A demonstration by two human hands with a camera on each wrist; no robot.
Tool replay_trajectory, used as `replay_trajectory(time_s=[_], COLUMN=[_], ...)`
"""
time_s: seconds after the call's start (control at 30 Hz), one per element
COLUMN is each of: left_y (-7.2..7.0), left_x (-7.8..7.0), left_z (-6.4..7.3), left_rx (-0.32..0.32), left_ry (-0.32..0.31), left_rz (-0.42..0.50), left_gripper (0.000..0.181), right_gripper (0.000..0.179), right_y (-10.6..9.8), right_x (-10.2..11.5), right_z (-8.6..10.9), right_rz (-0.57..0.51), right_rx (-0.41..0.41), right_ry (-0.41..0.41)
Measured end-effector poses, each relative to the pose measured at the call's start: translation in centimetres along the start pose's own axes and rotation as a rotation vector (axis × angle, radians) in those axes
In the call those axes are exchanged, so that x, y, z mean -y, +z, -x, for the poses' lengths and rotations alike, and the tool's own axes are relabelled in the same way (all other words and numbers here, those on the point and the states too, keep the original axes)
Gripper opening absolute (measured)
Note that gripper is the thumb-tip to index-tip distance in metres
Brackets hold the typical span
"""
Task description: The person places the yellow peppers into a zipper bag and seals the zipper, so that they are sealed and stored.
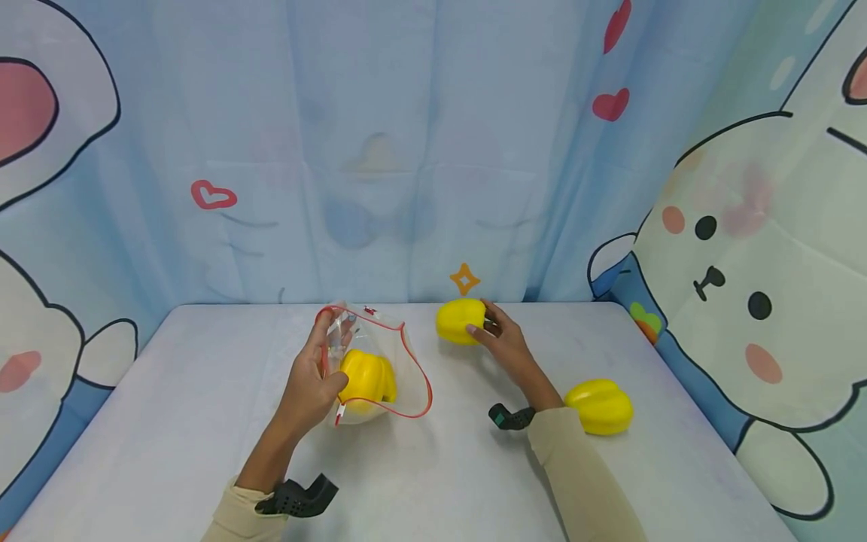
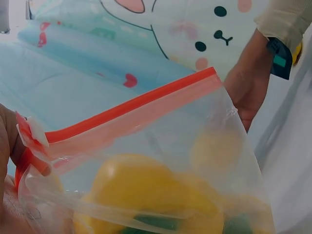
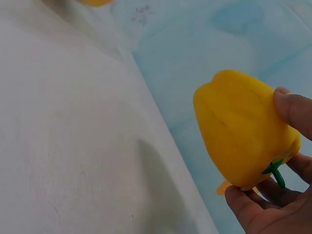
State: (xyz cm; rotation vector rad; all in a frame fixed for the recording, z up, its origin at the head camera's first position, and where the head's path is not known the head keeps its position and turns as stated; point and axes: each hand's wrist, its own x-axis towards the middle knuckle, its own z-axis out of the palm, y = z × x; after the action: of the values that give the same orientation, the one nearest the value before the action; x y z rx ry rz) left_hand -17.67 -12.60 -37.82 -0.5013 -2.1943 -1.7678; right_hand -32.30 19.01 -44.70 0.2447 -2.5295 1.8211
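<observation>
My left hand [image 1: 308, 388] grips a clear zip bag [image 1: 412, 369] by its edge, the mouth spread wide and rimmed by a red zip strip [image 2: 131, 108]. Inside the bag lies a yellow bell pepper [image 1: 366, 374]; the left wrist view shows its yellow body and green parts blurred through the plastic. To the right of the bag, my right hand [image 1: 506, 342] holds another yellow bell pepper [image 1: 457, 321] between thumb and fingers, above the table. Its green stem [image 3: 278, 175] points toward the palm in the right wrist view.
A further yellow bell pepper [image 1: 599, 407] lies on the white table [image 1: 190, 421], beside the right forearm. Behind the table hangs a blue curtain [image 1: 366, 113] with cartoon prints. Each wrist wears a black camera mount [image 1: 298, 497].
</observation>
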Motion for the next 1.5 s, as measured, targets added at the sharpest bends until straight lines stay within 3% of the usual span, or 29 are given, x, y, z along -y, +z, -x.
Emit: replay_trajectory(time_s=[0.8,1.23,1.5], left_y=[0.4,0.2,0.1], left_x=[0.0,0.2,0.2], left_z=[-0.2,-0.2,0.0], left_rx=[-0.002,0.016,0.014], left_ry=[-0.02,-0.028,-0.001], left_rz=[-0.038,-0.027,-0.023], left_gripper=[0.086,0.087,0.087], right_gripper=[0.071,0.067,0.067], right_y=[0.5,-0.1,-0.4], right_x=[6.7,8.9,10.5], right_z=[4.9,6.9,8.4], right_rz=[-0.109,-0.185,-0.264], right_rx=[0.133,0.186,0.267], right_ry=[-0.309,-0.404,-0.449])
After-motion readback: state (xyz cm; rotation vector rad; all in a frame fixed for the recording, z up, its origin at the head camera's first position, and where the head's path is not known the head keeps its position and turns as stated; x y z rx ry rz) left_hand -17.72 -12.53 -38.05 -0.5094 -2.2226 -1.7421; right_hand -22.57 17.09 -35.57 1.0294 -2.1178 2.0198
